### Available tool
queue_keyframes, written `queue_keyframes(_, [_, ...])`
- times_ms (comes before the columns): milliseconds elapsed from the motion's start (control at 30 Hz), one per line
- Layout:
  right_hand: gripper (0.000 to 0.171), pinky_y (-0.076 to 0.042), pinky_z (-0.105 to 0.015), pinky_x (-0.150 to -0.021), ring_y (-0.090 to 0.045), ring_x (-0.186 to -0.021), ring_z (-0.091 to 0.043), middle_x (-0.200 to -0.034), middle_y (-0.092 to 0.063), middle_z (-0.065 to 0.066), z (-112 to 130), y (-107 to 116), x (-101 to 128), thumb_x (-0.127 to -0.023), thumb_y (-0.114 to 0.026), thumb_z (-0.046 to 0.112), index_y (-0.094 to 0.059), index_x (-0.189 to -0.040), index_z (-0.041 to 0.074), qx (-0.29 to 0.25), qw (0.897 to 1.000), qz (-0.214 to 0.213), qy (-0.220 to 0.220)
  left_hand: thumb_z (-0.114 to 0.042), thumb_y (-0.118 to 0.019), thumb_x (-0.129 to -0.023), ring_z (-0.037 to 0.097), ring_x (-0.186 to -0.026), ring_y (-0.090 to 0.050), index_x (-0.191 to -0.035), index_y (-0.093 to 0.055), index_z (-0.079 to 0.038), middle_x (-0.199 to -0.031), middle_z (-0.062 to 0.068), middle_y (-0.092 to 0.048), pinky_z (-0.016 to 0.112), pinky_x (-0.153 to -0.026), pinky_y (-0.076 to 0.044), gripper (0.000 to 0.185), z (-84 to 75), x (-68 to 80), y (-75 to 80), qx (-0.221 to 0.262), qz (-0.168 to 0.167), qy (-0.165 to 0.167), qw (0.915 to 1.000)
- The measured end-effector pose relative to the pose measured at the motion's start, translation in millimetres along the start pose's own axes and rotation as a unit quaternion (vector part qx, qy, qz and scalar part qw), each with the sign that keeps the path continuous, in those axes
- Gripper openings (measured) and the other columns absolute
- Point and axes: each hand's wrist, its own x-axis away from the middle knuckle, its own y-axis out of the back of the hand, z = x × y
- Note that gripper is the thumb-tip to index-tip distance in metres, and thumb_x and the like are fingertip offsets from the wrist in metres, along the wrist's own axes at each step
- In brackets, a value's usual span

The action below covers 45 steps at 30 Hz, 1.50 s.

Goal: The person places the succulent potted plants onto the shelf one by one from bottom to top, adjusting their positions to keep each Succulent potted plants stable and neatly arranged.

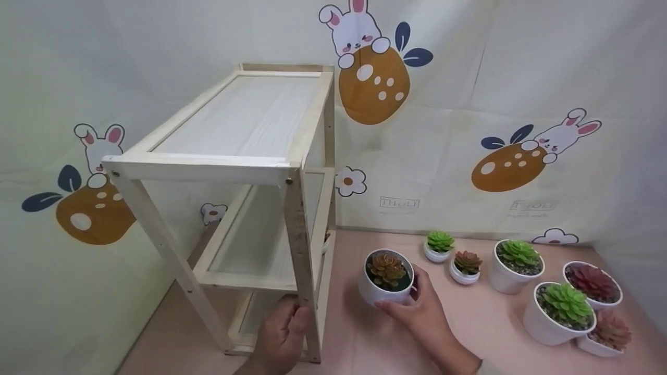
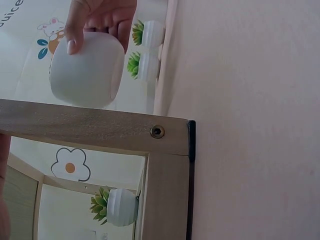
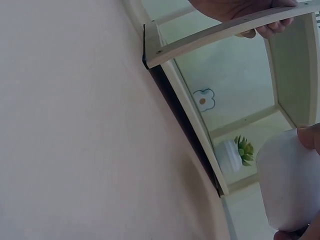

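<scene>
A white pot (image 1: 378, 298) with a brownish-orange succulent (image 1: 386, 270) is held by my right hand (image 1: 427, 317), thumb at the front and fingers around its right side. It is raised above the table, just right of the wooden shelf rack (image 1: 292, 166), and stays nearly upright. My left hand (image 1: 281, 333) grips the rack's front right leg below the middle shelf. Through the open side of the rack, the left wrist view shows a small white pot with a green succulent (image 2: 122, 207) on the bottom shelf; the right wrist view shows this small pot (image 3: 230, 156) too.
On the pink table (image 1: 359, 344), two small potted succulents, one green (image 1: 437, 252) and one reddish (image 1: 465, 273), stand near the back. Larger white pots with green (image 1: 555, 325) and dark red plants (image 1: 594, 284) stand at the right. A bunny-print cloth (image 1: 443, 151) hangs behind.
</scene>
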Motion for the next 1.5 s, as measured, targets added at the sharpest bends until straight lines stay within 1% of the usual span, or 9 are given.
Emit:
queue_keyframes(267, [0.091, -0.038, -0.055, -0.118, -0.048, -0.142, -0.036, -0.148, -0.052, -0.015, 0, -20, -10, -0.076, -0.093, 0.016, -0.040, -0.149, 0.003, -0.004, 0.999, 0.011, 0.042, 0.013, -0.055, -0.095, 0.001, -0.079, -0.057, -0.104, -0.062, -0.004, -0.086, 0.004, -0.064, 0.021, -0.064, -0.049, 0.021, 4.0, -2.1, -1.6, 0.019, -0.013, -0.035, 0.9991])
queue_keyframes(500, [0.092, -0.036, -0.058, -0.119, -0.047, -0.142, -0.037, -0.149, -0.051, -0.016, -2, -35, -17, -0.075, -0.093, 0.017, -0.041, -0.149, 0.004, -0.001, 0.999, 0.026, 0.047, 0.011, -0.055, -0.097, 0.002, -0.078, -0.056, -0.104, -0.063, -0.005, -0.085, 0.003, -0.062, 0.020, -0.064, -0.049, 0.019, 5.2, -2.0, -1.8, 0.018, -0.016, -0.043, 0.9988])
queue_keyframes(600, [0.094, -0.037, -0.059, -0.118, -0.046, -0.143, -0.038, -0.151, -0.049, -0.017, -5, -42, -22, -0.076, -0.093, 0.018, -0.039, -0.151, 0.004, 0.002, 0.998, 0.042, 0.045, 0.009, -0.055, -0.098, 0.003, -0.076, -0.055, -0.103, -0.062, -0.005, -0.083, 0.002, -0.060, 0.020, -0.064, -0.048, 0.017, 5.9, -2.5, -1.4, 0.014, -0.016, -0.048, 0.9986])
queue_keyframes(733, [0.095, -0.039, -0.058, -0.117, -0.046, -0.143, -0.038, -0.152, -0.049, -0.016, -8, -51, -28, -0.076, -0.093, 0.020, -0.038, -0.152, 0.005, 0.006, 0.998, 0.058, 0.037, 0.009, -0.056, -0.098, 0.003, -0.077, -0.054, -0.103, -0.062, -0.006, -0.083, 0.002, -0.060, 0.020, -0.065, -0.048, 0.017, 5.4, -2.2, -1.1, 0.012, -0.016, -0.043, 0.9989])
queue_keyframes(1033, [0.095, -0.042, -0.057, -0.114, -0.049, -0.140, -0.037, -0.152, -0.049, -0.018, -10, -66, -35, -0.077, -0.093, 0.022, -0.037, -0.151, 0.003, 0.030, 0.996, 0.072, 0.054, 0.011, -0.057, -0.096, 0.002, -0.077, -0.053, -0.102, -0.061, -0.007, -0.082, 0.001, -0.058, 0.019, -0.064, -0.046, 0.020, 4.2, -1.8, -0.9, 0.010, -0.016, -0.029, 0.9994])
queue_keyframes(1300, [0.097, -0.042, -0.057, -0.114, -0.050, -0.139, -0.036, -0.151, -0.050, -0.020, -14, -74, -37, -0.077, -0.093, 0.024, -0.036, -0.152, 0.001, 0.050, 0.994, 0.081, 0.060, 0.010, -0.055, -0.099, 0.004, -0.073, -0.053, -0.103, -0.061, -0.007, -0.078, 0.003, -0.056, 0.019, -0.062, -0.047, 0.019, 5.6, -2.4, -1.7, 0.039, -0.009, -0.037, 0.9985])
queue_keyframes(1500, [0.097, -0.040, -0.058, -0.115, -0.049, -0.140, -0.037, -0.152, -0.049, -0.021, -13, -76, -38, -0.078, -0.092, 0.024, -0.035, -0.153, 0.000, 0.054, 0.993, 0.084, 0.063, 0.012, -0.055, -0.097, 0.001, -0.076, -0.052, -0.103, -0.061, -0.007, -0.080, 0.002, -0.056, 0.021, -0.063, -0.048, 0.021, 2.5, -2.2, 0.0, 0.046, -0.001, -0.013, 0.9989])
